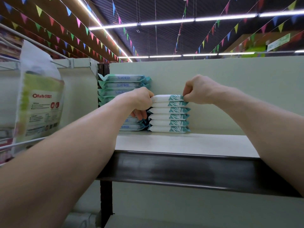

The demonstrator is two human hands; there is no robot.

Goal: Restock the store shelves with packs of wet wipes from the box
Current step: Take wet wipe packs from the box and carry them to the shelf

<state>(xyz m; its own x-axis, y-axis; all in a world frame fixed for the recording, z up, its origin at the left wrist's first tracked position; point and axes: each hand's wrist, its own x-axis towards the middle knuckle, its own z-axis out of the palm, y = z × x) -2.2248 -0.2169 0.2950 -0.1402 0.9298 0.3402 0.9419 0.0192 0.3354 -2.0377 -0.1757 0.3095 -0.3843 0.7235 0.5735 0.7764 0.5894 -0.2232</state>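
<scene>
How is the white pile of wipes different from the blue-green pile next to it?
The white pile's packs are white with a teal leaf print; the blue-green pile's carry blue writing. The white pile is lower than the blue-green pile. The left hand and right hand grip the white pile's top; the left arm hides part of the blue-green pile. Both piles sit on one shelf.

The left hand (139,102) is covering the middle of the teal plastic wipe-pack stack (122,84); the white-and-green hanging bag (41,99) at left is reading blurred
</scene>
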